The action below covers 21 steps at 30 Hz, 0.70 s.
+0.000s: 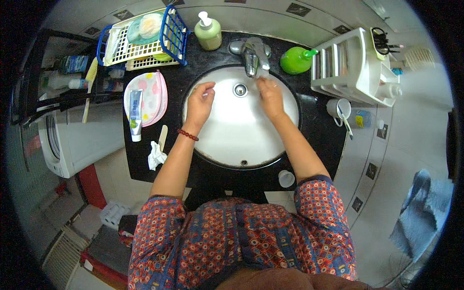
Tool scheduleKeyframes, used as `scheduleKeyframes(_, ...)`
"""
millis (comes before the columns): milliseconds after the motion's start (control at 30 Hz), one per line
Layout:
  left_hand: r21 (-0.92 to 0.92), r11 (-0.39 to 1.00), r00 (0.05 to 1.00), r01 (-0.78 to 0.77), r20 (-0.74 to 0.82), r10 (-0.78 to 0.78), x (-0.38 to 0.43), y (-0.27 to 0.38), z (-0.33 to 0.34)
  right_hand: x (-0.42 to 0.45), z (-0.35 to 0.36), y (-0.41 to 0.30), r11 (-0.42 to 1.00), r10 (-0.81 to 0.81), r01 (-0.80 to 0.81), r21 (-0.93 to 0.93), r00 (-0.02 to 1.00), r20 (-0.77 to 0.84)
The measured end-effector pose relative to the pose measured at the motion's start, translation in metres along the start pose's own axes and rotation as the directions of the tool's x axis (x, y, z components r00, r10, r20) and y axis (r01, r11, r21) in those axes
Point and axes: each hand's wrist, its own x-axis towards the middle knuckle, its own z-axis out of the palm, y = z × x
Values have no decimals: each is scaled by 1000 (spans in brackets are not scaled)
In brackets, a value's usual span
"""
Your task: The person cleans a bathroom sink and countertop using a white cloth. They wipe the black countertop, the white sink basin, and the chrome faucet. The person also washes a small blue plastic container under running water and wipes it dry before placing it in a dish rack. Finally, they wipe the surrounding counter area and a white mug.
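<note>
Both of my hands are over a white oval washbasin (239, 137) set in a black countertop. My left hand (198, 105) is above the basin's left side, fingers loosely bent and thumb apart, with nothing in it. A dark red bead bracelet (188, 135) circles that wrist. Just below the spout of the chrome faucet (255, 54), my right hand (270, 96) is blurred at the fingers; I see no object in it. Between the hands lies the metal drain (240, 90).
Left of the basin are a two-tier basket (139, 40), a dotted pouch (145, 81) under a toothpaste tube (135, 112), and crumpled tissue (156, 156). Pump bottles (209, 34) flank the faucet. To the right stand a white drawer organizer (342, 67), a mug (337, 108) and a small cup (286, 178).
</note>
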Motion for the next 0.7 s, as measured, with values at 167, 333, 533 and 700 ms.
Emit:
scheduleKeyframes(167,-238,950,976,201,-37,-216,-29,-18,-23,28,29,-90,952,-203,218,216,975,-89)
scheduleKeyframes(333,-239,935,964,261,6,-267,-51,-26,-33,108,69,-87,927,-365,366,-83,931,31)
scheduleKeyframes(533,-281,897,938,342,48,-343,-89,-36,-52,80,68,-82,974,-96,67,-216,987,-126)
scheduleKeyframes(700,-380,870,937,314,-26,-349,-81,-24,-53,85,98,-124,976,-219,216,43,972,86)
